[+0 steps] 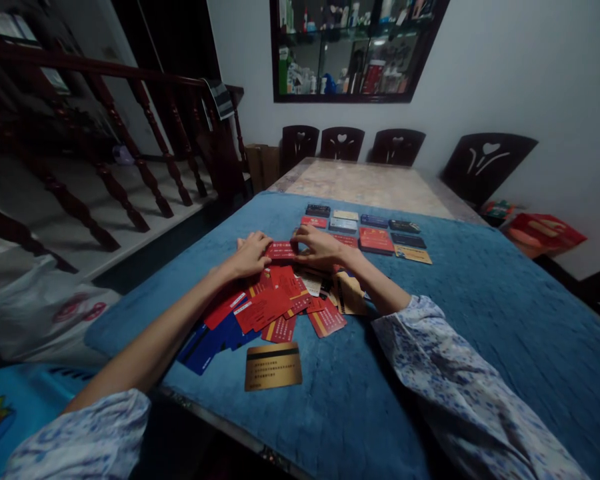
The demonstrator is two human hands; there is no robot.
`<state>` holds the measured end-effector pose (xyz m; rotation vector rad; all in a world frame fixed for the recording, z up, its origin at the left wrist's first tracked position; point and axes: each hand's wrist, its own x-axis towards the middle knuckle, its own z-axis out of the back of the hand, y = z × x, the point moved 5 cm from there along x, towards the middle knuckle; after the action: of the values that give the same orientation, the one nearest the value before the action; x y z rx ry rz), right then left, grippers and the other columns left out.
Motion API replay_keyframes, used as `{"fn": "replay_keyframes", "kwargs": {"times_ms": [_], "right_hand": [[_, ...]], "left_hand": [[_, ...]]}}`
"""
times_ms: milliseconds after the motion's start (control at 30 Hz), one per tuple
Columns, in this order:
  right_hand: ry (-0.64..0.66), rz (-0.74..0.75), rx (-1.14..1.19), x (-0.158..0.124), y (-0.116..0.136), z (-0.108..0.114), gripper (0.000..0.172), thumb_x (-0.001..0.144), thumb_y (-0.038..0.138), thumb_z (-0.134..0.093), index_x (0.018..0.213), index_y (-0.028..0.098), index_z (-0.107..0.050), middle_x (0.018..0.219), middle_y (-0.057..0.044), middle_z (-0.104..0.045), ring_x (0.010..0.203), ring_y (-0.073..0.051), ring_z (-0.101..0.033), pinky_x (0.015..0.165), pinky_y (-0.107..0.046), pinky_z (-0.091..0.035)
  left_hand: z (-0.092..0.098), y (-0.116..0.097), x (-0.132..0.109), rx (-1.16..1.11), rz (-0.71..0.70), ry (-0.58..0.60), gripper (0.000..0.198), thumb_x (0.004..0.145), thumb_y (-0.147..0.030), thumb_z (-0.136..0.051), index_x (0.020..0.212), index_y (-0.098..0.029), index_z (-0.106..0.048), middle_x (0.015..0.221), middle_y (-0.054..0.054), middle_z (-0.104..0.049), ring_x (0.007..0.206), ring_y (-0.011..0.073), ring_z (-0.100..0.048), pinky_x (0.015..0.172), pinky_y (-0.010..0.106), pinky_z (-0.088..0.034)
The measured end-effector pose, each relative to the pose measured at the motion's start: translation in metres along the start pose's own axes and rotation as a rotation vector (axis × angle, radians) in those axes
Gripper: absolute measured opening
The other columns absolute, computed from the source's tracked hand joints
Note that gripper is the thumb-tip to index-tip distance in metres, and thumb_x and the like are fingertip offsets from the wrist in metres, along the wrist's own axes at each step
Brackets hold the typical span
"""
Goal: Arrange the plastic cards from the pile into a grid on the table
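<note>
Between my two hands is a stack of red cards (282, 251), its printed top card facing me. My left hand (253, 255) grips its left end, and my right hand (317, 247) has its fingers on the right end. Below the hands lies a loose pile of red cards (265, 308), overlapping each other. Blue cards (205, 343) stick out at the pile's left, and gold cards (351, 293) lie partly under my right forearm. Nearer to me, a single gold card (273, 367) with a dark stripe lies apart.
Sorted card stacks stand beyond my right hand, among them a red stack (377, 241) and a dark stack (407, 241). A blue cloth (480, 320) covers the table's near part. Dark chairs (343, 143) line the far side. A white plastic bag (35, 310) is at the left.
</note>
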<state>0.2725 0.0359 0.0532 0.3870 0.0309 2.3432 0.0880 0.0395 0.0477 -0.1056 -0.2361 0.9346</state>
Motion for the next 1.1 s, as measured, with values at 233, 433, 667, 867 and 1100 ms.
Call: {"fn": "replay_keyframes", "kwargs": {"times_ms": [233,433,667,867,1100], "right_hand": [[-0.022,-0.031,0.010,-0.020,-0.016,0.005,0.026,0.086,0.037,-0.070,0.102,0.017,-0.072,0.105,-0.012,-0.059,0.100,-0.026,-0.055,0.091,-0.040,-0.048],[-0.023,-0.059,0.014,-0.034,-0.030,0.010,0.030,0.087,0.040,-0.069,0.106,0.017,-0.073,0.108,-0.013,-0.061,0.103,-0.026,-0.057,0.095,-0.043,-0.047],[-0.025,-0.120,0.024,-0.054,-0.039,0.021,0.030,0.087,0.040,-0.070,0.104,0.016,-0.073,0.106,-0.012,-0.060,0.100,-0.026,-0.055,0.092,-0.042,-0.047],[-0.037,-0.164,0.020,-0.064,-0.048,0.030,0.032,0.087,0.042,-0.070,0.107,0.017,-0.073,0.107,-0.012,-0.060,0.099,-0.026,-0.056,0.091,-0.041,-0.047],[-0.030,-0.201,-0.043,-0.071,-0.069,0.033,0.029,0.086,0.041,-0.068,0.102,0.017,-0.074,0.102,-0.012,-0.062,0.100,-0.028,-0.057,0.090,-0.039,-0.046]], "left_hand": [[-0.007,-0.014,0.019,0.005,-0.073,0.002,0.038,0.085,-0.024,-0.058,0.122,-0.022,-0.064,0.125,0.012,-0.058,0.118,0.0340,-0.049,0.099,0.055,-0.039],[-0.011,-0.027,0.035,0.003,-0.107,0.011,0.038,0.085,-0.024,-0.058,0.122,-0.021,-0.065,0.122,0.012,-0.058,0.116,0.0338,-0.049,0.099,0.055,-0.038],[-0.012,-0.046,0.050,0.030,-0.151,0.044,0.035,0.086,-0.024,-0.058,0.121,-0.021,-0.064,0.126,0.013,-0.058,0.120,0.0344,-0.048,0.099,0.053,-0.037],[-0.014,-0.057,0.066,0.008,-0.187,0.047,0.039,0.084,-0.022,-0.059,0.123,-0.023,-0.064,0.125,0.012,-0.058,0.121,0.0348,-0.047,0.100,0.051,-0.036],[-0.016,-0.071,0.086,0.035,-0.190,0.061,0.039,0.083,-0.022,-0.056,0.122,-0.021,-0.066,0.127,0.014,-0.056,0.122,0.0361,-0.045,0.099,0.054,-0.036]]}}
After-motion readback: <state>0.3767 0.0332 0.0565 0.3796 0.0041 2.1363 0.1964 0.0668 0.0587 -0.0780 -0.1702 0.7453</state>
